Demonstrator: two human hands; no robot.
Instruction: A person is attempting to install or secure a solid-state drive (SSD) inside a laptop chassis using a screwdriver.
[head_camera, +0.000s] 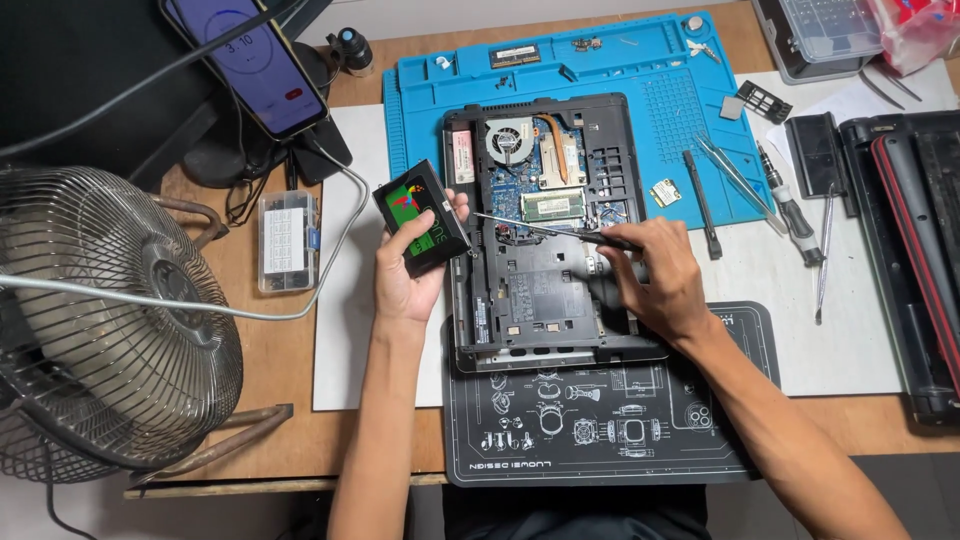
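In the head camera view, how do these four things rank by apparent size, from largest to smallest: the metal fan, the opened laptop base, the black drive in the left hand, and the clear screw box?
1. Metal fan, though it is nearest the camera, which enlarges it.
2. Opened laptop base.
3 and 4. Black drive in the left hand and clear screw box: they look alike in size, so I do not rank them.

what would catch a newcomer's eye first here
An opened laptop lies at centre on a blue mat, its fan and circuit board bared. The left hand holds a black drive beside it, the right hand a screwdriver. A metal fan fills the left.
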